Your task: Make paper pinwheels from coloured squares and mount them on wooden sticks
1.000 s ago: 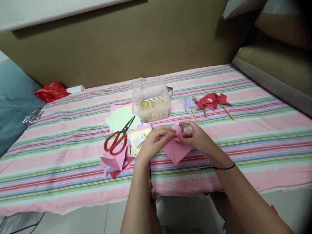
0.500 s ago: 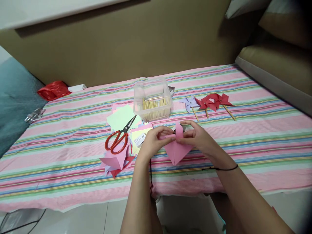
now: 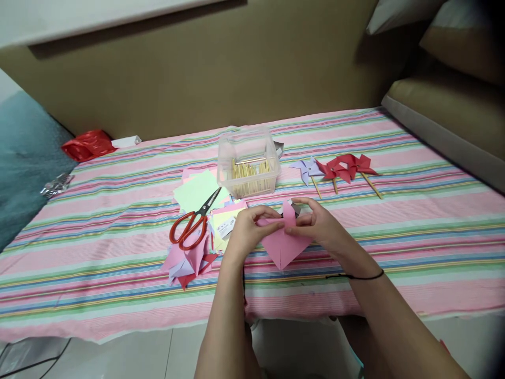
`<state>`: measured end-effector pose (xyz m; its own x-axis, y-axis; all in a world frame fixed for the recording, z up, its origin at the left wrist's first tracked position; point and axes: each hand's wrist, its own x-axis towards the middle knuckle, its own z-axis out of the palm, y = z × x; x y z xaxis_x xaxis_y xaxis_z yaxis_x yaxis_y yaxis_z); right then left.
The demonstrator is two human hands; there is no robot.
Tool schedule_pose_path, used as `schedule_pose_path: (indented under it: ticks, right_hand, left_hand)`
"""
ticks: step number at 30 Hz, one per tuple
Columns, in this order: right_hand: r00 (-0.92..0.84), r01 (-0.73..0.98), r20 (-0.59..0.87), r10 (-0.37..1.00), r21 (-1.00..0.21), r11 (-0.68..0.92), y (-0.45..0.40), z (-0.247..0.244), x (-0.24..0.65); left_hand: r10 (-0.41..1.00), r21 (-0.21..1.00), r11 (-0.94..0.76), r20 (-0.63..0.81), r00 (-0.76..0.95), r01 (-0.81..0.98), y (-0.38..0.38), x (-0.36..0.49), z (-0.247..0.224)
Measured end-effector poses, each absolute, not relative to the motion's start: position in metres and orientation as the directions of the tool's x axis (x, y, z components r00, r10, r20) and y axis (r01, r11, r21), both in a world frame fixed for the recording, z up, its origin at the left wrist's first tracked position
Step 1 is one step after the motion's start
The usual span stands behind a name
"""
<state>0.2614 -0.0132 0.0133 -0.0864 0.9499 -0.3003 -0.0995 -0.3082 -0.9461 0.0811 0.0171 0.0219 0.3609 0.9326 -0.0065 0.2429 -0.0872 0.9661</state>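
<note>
Between my two hands is a pink paper square (image 3: 282, 250) with slits cut in from its corners, one flap bent up toward the middle. My left hand (image 3: 250, 226) pinches its left side between thumb and fingers. At the right, my right hand (image 3: 321, 223) is closed on the paper with the thumb at the bent flap. Behind the flap, partly covered by the fingers, is a small dark and grey thing I cannot make out. Red-handled scissors (image 3: 191, 226) lie left of my hands, on stacked coloured paper squares (image 3: 199, 190).
A clear plastic box (image 3: 248, 179) of short wooden sticks stands beyond my hands. Finished pinwheels, one lilac (image 3: 308, 169) and others red (image 3: 359, 166), lie to the right. Cut paper pieces (image 3: 189, 263) sit at the left, and a red plastic bag (image 3: 87, 146) farther back.
The bent flap of the pink paper leans over a little more, and the paper has turned slightly. Both hands keep their grip at nearly the same place.
</note>
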Motion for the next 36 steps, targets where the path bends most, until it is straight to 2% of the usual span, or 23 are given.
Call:
schedule_pose_path:
  ticks: [8, 11, 14, 17, 20, 25, 36]
  right_hand:
    - [-0.056, -0.105, -0.32, 0.946, -0.94, -0.325, -0.014, 0.015, 0.26]
    - [0.011, -0.152, -0.322, 0.947, -0.936, -0.317, -0.013, 0.017, 0.259]
    - [0.109, -0.233, -0.313, 0.944, -0.931, -0.281, -0.012, 0.019, 0.259]
    - [0.143, -0.306, -0.294, 0.945, -0.921, -0.24, -0.011, 0.02, 0.258]
    - [0.132, -0.325, -0.284, 0.95, -0.918, -0.229, -0.012, 0.021, 0.255]
    - [0.143, -0.268, -0.272, 0.952, -0.936, -0.227, -0.013, 0.021, 0.25]
    - [0.166, -0.273, -0.282, 0.945, -0.934, -0.231, -0.013, 0.021, 0.249]
  left_hand:
    - [0.94, 0.976, -0.056, -0.019, 0.342, 0.208, 0.017, 0.086, 0.024]
    - [0.969, 0.981, -0.085, 0.041, 0.244, 0.175, 0.017, 0.089, 0.028]
    - [0.997, 1.0, 0.002, 0.0, 0.071, -0.028, 0.015, 0.094, 0.028]
    - [0.979, 0.959, 0.188, -0.166, 0.119, -0.213, 0.013, 0.1, 0.026]
    - [0.964, 0.956, 0.239, -0.213, 0.16, -0.169, 0.01, 0.105, 0.023]
    - [0.981, 0.975, 0.196, -0.195, 0.014, -0.102, 0.011, 0.109, 0.022]
    - [0.983, 0.974, 0.182, -0.181, 0.023, -0.137, 0.012, 0.105, 0.02]
